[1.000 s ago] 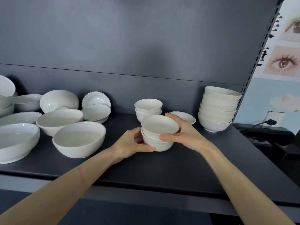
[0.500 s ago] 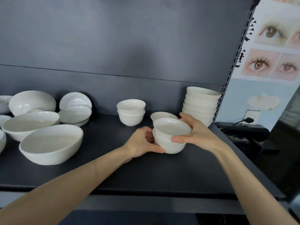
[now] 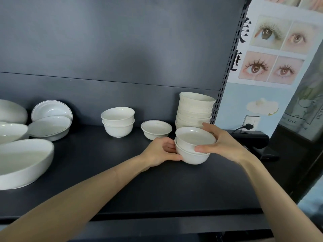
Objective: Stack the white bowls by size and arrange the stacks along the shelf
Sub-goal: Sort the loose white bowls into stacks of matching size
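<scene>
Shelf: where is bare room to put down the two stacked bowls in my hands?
The front strip of the shelf, from the large bowl to the right end, is bare. A gap is also free between the rimmed bowls and the two-bowl stack. Crowded: back right, around the held bowls, single bowl and tall stack.

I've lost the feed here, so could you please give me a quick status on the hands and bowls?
Left grip and right grip both holding two-bowl stack. Tall stack close behind it, small bowl to its left.

Bowl pair (image 3: pixel 194 137) before, perhaps against, stack (image 3: pixel 195 109)
</scene>
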The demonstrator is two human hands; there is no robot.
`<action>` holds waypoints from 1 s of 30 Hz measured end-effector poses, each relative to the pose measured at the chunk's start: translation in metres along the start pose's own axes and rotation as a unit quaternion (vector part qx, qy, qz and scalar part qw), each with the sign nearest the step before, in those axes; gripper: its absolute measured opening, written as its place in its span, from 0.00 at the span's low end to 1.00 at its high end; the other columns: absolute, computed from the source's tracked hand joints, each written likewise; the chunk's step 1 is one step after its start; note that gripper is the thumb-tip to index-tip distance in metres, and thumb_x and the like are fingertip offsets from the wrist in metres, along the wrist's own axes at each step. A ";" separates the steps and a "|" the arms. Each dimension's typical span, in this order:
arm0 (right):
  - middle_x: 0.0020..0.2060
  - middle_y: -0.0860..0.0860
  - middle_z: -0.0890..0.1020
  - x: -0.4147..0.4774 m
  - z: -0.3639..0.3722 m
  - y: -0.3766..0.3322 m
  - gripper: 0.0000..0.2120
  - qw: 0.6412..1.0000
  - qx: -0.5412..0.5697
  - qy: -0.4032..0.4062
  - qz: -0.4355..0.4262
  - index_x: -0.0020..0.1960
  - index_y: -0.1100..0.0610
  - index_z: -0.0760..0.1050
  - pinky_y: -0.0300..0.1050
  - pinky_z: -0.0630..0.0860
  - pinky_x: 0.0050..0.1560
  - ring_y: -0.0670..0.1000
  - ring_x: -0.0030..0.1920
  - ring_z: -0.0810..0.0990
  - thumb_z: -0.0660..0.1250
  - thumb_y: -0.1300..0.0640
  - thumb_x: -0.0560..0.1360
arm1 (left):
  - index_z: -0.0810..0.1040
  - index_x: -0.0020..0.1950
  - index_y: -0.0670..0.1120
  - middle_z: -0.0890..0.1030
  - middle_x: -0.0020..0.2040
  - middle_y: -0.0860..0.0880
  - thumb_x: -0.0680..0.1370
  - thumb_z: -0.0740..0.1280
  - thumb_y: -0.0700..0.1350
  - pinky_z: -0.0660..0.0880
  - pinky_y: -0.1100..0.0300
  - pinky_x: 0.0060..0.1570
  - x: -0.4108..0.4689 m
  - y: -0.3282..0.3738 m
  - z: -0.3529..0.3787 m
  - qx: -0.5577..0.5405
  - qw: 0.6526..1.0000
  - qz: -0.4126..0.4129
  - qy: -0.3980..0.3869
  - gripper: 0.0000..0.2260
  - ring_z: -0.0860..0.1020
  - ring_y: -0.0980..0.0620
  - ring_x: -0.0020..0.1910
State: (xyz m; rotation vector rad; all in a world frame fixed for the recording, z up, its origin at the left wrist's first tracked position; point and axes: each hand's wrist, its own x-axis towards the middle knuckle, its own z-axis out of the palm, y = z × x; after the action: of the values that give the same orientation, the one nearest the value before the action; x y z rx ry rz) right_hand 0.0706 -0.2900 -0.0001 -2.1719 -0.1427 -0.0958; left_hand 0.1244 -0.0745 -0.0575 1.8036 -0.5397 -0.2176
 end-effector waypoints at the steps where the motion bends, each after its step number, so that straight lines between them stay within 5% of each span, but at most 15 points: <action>1: 0.65 0.41 0.70 0.001 -0.002 0.001 0.48 1.000 -0.002 -0.006 0.004 0.76 0.50 0.59 0.41 0.67 0.64 0.45 0.65 0.71 0.80 0.54 0.62 | 0.79 0.56 0.43 0.83 0.51 0.49 0.68 0.77 0.36 0.78 0.67 0.52 0.000 0.000 0.000 -0.001 1.000 0.001 0.000 0.18 0.82 0.55 0.50; 5: 0.64 0.41 0.71 0.000 -0.003 -0.005 0.46 0.999 -0.023 -0.034 -0.005 0.75 0.50 0.61 0.38 0.67 0.61 0.44 0.64 0.71 0.80 0.52 0.63 | 0.80 0.56 0.43 0.83 0.51 0.49 0.71 0.75 0.37 0.77 0.68 0.52 -0.003 -0.002 -0.001 0.004 1.000 0.010 0.012 0.15 0.82 0.56 0.49; 10: 0.59 0.39 0.73 -0.001 -0.004 -0.012 0.31 0.998 -0.058 -0.022 -0.015 0.65 0.44 0.68 0.33 0.68 0.52 0.40 0.58 0.73 0.77 0.51 0.66 | 0.80 0.59 0.42 0.83 0.53 0.46 0.72 0.74 0.41 0.76 0.64 0.57 -0.008 -0.002 -0.005 0.040 0.999 0.017 0.022 0.15 0.81 0.55 0.53; 16: 0.64 0.41 0.71 0.007 -0.007 -0.020 0.44 0.993 -0.115 0.004 -0.028 0.67 0.46 0.70 0.44 0.67 0.65 0.45 0.66 0.69 0.75 0.31 0.55 | 0.80 0.55 0.46 0.82 0.50 0.50 0.72 0.75 0.43 0.76 0.65 0.56 -0.014 0.012 -0.020 0.134 0.990 0.030 0.010 0.13 0.81 0.54 0.52; 20: 0.64 0.42 0.73 0.018 0.001 -0.032 0.30 0.988 -0.134 0.029 -0.067 0.65 0.48 0.73 0.42 0.65 0.65 0.45 0.67 0.69 0.73 0.40 0.67 | 0.80 0.51 0.47 0.82 0.48 0.50 0.72 0.75 0.43 0.75 0.65 0.55 -0.025 0.013 -0.044 0.177 0.982 0.036 0.064 0.09 0.80 0.54 0.50; 25: 0.63 0.43 0.74 0.022 0.017 -0.046 0.27 0.980 -0.183 0.035 -0.072 0.66 0.51 0.73 0.38 0.63 0.59 0.45 0.67 0.69 0.73 0.44 0.70 | 0.79 0.53 0.47 0.79 0.48 0.54 0.73 0.74 0.44 0.71 0.76 0.44 -0.040 0.007 -0.080 0.226 0.964 0.028 0.138 0.10 0.77 0.57 0.49; 30: 0.62 0.41 0.70 0.009 0.023 -0.044 0.32 0.984 -0.164 0.050 -0.050 0.68 0.49 0.70 0.38 0.61 0.59 0.42 0.62 0.65 0.74 0.43 0.67 | 0.73 0.63 0.45 0.72 0.61 0.47 0.71 0.75 0.45 0.69 0.59 0.58 -0.043 -0.002 -0.105 0.266 0.925 0.020 0.271 0.22 0.72 0.48 0.60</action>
State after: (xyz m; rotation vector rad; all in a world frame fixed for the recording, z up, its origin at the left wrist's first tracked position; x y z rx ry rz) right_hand 0.0735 -0.2456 0.0241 -2.4810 -0.1892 -0.3049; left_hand 0.1310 0.0358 -0.0337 2.2536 -0.2433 0.4970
